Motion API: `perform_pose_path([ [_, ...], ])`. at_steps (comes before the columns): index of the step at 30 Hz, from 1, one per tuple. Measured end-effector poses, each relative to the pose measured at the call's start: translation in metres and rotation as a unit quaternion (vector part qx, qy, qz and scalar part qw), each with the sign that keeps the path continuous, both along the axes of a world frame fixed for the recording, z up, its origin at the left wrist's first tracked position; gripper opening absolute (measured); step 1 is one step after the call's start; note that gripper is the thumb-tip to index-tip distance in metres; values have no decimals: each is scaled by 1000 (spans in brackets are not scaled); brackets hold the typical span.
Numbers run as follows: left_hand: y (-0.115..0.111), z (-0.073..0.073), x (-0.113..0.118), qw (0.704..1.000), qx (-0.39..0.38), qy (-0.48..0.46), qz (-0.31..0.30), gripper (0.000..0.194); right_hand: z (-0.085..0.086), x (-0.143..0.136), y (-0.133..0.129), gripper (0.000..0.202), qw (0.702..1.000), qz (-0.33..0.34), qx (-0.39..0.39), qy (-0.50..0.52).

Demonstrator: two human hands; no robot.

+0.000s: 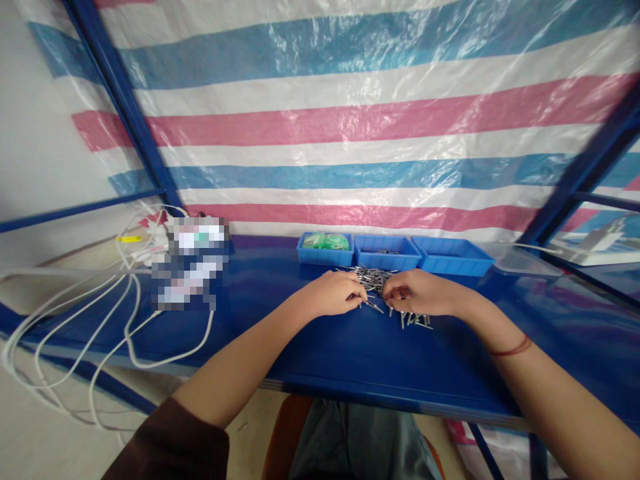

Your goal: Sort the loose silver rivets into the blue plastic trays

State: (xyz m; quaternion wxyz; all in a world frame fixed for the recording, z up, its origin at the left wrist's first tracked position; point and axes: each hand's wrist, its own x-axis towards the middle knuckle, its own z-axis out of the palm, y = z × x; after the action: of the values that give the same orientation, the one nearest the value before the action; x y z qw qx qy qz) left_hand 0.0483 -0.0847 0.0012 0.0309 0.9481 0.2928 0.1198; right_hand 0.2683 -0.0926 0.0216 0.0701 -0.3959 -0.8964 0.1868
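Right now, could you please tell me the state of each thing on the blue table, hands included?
Left hand: fingers curled, resting on the pile's edge.
Right hand: fingers curled over the pile.
Pile of small silver metal pins: loose, spread on the blue table.
Left blue plastic bin: holds green pieces.
Middle blue plastic bin: a few pins inside.
Right blue plastic bin: contents hidden.
White cables: tangled, trailing off the edge.
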Motion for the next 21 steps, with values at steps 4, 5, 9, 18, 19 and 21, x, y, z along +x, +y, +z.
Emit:
perform_pose_path([
  [4, 3, 2, -2, 1000, 2, 20, -7, 18, -4, -2, 1, 18, 1000, 2, 1, 9],
  [5, 3, 3, -2, 1000, 2, 19, -12, 16, -4, -2, 2, 19, 1000, 3, -2, 9],
  [9, 2, 6, -1, 1000, 7, 10, -19, 11, -3, -4, 1, 22, 1000, -2, -11, 8],
  [18, 0, 1, 0, 999, 46, 16, 2, 15, -2, -3, 0, 23, 1000, -4, -4, 18],
  [19, 0, 0, 1, 999, 50, -1, 9, 17, -2, -3, -1, 24, 999, -2, 2, 32],
  [21, -1, -1, 5, 997, 30, -64, 20, 17, -1, -6, -2, 25, 997, 0, 15, 80],
])
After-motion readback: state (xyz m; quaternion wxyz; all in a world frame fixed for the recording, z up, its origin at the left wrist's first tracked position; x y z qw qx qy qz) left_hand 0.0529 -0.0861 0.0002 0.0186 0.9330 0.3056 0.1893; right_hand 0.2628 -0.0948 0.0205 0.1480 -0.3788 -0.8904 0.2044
